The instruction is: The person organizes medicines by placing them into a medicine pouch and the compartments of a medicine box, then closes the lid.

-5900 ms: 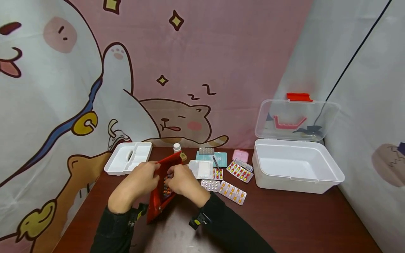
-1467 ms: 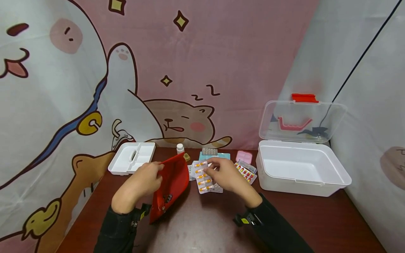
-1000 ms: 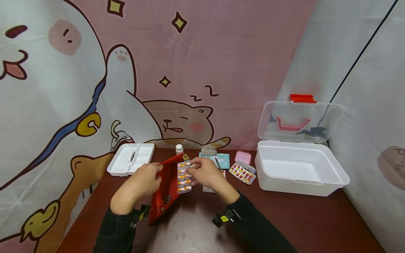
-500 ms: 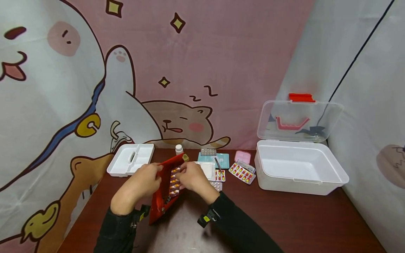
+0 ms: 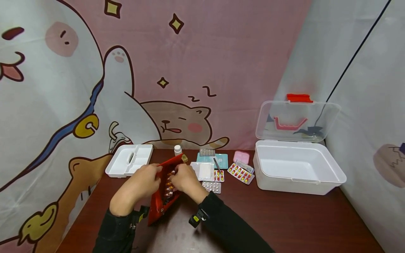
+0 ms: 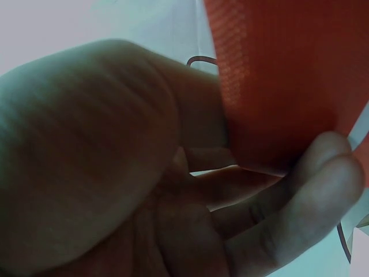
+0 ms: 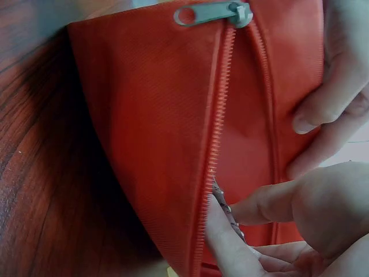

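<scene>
My left hand (image 5: 143, 182) grips the upper edge of a red zip pouch (image 5: 155, 209), holding it tilted above the table with its mouth open. Inside that mouth is my right hand (image 5: 186, 177), pinching a blister pack of orange capsules (image 5: 168, 188). In the right wrist view the pack's edge (image 7: 228, 210) shows between finger and thumb, just past the open zipper (image 7: 216, 133); most of the pack is hidden in the pouch. The left wrist view has the pouch's red fabric (image 6: 282, 75) between the thumb and fingers of the left hand (image 6: 190, 225).
Right of the pouch lie a round-tablet blister pack (image 5: 212, 187), red-yellow capsule packs (image 5: 241, 173), a white packet (image 5: 205, 171), tweezers (image 5: 216, 163) and a teal packet (image 5: 223, 161). A white bottle (image 5: 178, 150), white tray (image 5: 121, 160), pink case (image 5: 241, 156) and lidded white box (image 5: 297, 168) stand behind.
The orange-capsule blister pack, lying on the table at first, has been lifted by my right hand, carried left and lowered into the pouch. My left hand keeps holding the pouch.
</scene>
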`<state>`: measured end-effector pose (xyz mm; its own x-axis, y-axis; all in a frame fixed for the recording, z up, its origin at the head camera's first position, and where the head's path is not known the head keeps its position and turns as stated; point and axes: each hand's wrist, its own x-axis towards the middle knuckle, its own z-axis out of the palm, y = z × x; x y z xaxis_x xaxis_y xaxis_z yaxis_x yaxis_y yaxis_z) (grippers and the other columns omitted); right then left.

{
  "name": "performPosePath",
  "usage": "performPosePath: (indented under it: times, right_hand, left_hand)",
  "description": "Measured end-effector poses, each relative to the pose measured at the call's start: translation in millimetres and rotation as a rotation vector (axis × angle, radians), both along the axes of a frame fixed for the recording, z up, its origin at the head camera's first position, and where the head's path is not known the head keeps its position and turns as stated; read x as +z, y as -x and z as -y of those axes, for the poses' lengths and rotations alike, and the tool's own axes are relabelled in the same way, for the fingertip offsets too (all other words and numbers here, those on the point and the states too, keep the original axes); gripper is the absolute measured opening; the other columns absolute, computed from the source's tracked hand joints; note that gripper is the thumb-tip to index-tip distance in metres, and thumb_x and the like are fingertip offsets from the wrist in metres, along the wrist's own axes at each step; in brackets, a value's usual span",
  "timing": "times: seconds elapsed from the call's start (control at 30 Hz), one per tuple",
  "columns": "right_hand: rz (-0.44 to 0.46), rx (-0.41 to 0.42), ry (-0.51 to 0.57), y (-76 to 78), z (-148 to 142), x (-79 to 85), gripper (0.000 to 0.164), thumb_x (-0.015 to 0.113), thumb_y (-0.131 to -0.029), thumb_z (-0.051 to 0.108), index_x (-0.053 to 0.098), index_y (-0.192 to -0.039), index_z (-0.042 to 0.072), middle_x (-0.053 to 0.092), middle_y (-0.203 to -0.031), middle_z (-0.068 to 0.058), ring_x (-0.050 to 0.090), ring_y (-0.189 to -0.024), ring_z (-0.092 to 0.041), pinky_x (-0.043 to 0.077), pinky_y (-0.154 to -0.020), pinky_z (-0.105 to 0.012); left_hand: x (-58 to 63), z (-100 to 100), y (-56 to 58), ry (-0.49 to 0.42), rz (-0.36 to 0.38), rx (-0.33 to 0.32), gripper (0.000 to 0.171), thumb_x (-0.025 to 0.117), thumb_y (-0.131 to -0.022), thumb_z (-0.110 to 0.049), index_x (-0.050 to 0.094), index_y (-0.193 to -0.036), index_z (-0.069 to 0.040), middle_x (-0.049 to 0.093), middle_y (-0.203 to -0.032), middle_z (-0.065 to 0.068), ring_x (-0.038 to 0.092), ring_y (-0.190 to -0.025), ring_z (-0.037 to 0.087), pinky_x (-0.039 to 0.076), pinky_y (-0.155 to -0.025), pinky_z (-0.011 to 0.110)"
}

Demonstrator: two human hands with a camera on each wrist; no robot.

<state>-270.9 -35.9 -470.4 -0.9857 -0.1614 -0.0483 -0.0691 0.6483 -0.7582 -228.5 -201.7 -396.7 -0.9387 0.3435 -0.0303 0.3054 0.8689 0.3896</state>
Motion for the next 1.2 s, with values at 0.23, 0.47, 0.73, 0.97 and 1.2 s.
performPosePath:
  times: [0.23,0.47,0.73,0.97,1.2]
  right_hand:
    - [0.022,-0.042,-0.007,5.4,3,-9.9,0.015,0.078,-0.095,0.016,0.074,-0.082,0.009,0.071,-0.074,-0.005,0.067,-0.051,-0.012,0.052,-0.051,-0.025]
    - [-0.038,-0.031,-0.091,8.0,9,-17.2,0.019,0.08,-0.094,0.02,0.074,-0.078,0.01,0.071,-0.076,-0.006,0.066,-0.067,-0.02,0.05,-0.059,-0.029]
    - [-0.082,-0.034,-0.16,3.1,5,-10.9,0.02,0.078,-0.096,0.02,0.073,-0.081,0.008,0.071,-0.081,-0.011,0.068,-0.074,-0.026,0.053,-0.065,-0.038]
    - [-0.229,-0.004,-0.194,8.9,-4,-21.5,0.022,0.077,-0.097,0.023,0.077,-0.085,0.005,0.078,-0.089,-0.018,0.077,-0.087,-0.037,0.06,-0.075,-0.049]
    - [-0.166,0.025,-0.15,-3.9,-15,4.3,0.023,0.076,-0.099,0.022,0.077,-0.078,0.012,0.068,-0.069,-0.004,0.066,-0.07,-0.023,0.049,-0.061,-0.035]
  left_hand:
    - [0.4,1,-0.6,-0.009,0.016,0.008,0.046,0.063,-0.1,-0.004,0.067,-0.143,0.012,0.064,-0.153,0.03,0.064,-0.14,0.046,0.054,-0.113,0.059]
    - [0.6,1,-1.2,-0.013,0.016,0.008,0.045,0.062,-0.1,-0.002,0.067,-0.143,0.013,0.064,-0.153,0.03,0.065,-0.139,0.045,0.057,-0.109,0.057]
    - [1.1,0,-2.2,-0.019,-0.007,0.003,0.045,0.062,-0.099,-0.001,0.068,-0.141,0.013,0.066,-0.15,0.03,0.067,-0.137,0.045,0.057,-0.11,0.058]
    - [1.3,1,-1.6,0.001,-0.01,0.005,0.043,0.064,-0.099,-0.003,0.069,-0.14,0.013,0.067,-0.149,0.03,0.066,-0.138,0.046,0.055,-0.112,0.06]
    - [0.7,1,-0.8,0.008,0.012,0.017,0.045,0.064,-0.1,-0.004,0.068,-0.142,0.012,0.065,-0.152,0.03,0.065,-0.139,0.046,0.055,-0.112,0.06]
